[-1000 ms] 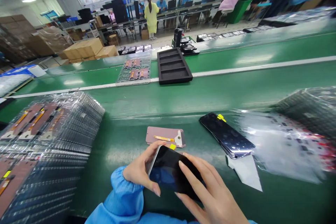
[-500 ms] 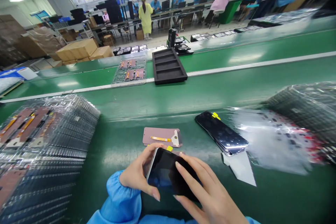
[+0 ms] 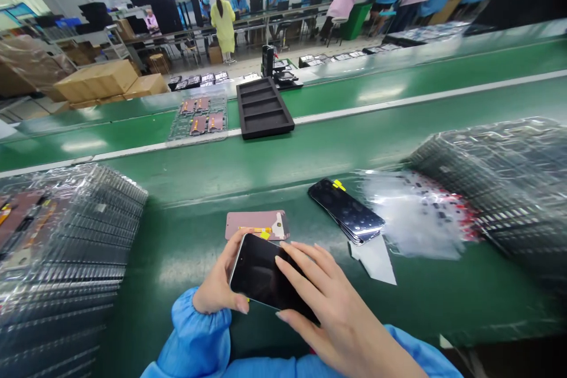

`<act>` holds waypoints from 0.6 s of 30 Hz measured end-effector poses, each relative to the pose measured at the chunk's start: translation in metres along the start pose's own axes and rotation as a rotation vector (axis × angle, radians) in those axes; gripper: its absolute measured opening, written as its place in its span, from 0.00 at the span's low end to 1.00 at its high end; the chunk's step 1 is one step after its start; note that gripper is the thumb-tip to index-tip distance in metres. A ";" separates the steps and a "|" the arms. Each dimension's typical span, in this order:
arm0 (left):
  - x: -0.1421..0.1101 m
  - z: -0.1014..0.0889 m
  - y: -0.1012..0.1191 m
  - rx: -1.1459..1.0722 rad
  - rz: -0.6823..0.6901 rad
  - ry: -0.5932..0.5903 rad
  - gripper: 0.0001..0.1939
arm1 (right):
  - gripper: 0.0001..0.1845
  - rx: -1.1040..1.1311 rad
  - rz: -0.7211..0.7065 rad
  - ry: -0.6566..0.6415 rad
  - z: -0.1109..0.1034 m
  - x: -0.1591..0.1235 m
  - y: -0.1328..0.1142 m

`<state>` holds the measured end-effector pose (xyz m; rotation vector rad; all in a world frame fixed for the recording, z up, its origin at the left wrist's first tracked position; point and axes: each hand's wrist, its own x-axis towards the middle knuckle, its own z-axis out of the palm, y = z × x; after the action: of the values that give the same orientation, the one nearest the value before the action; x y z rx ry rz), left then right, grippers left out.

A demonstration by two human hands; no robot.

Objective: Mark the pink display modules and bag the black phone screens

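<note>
Gingerly, edges only: thin, stiff, slippery, fragile glass phone display panel (image 3: 263, 271), gripped by the curled fingers of the left hand (image 3: 215, 280), right hand (image 3: 341, 325) splayed across its face, above the green bench mat (image 3: 420, 301).

- A glossy black glass phone panel (image 3: 261, 271) is framed by a smooth, pale, metal-looking rim.
- A stack of clear, shiny plastic trays (image 3: 75, 230) is seen on the left.
- A rectangular black tray (image 3: 262, 107) is finished matt, like foam.
- A green belt (image 3: 186, 189) is surfaced in smooth, semi-gloss rubber-like material.
- A blue cloth sleeve (image 3: 195, 331) is gathered softly at the cuff.
</note>
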<state>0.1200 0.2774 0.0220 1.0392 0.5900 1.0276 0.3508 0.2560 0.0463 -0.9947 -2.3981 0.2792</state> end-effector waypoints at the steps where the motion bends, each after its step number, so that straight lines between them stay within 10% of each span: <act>1: 0.000 0.000 -0.001 -0.003 -0.003 0.007 0.50 | 0.30 -0.003 0.007 0.004 0.000 0.001 -0.001; 10: 0.003 0.005 -0.015 -0.299 -0.170 0.144 0.46 | 0.33 0.223 0.103 0.136 0.007 0.004 -0.007; 18: 0.015 0.020 0.000 -0.683 -0.361 0.115 0.49 | 0.28 1.352 0.598 -0.250 0.028 0.013 0.008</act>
<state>0.1428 0.2826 0.0314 0.2607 0.4456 0.8723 0.3324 0.2715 0.0246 -0.9002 -1.3751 1.9570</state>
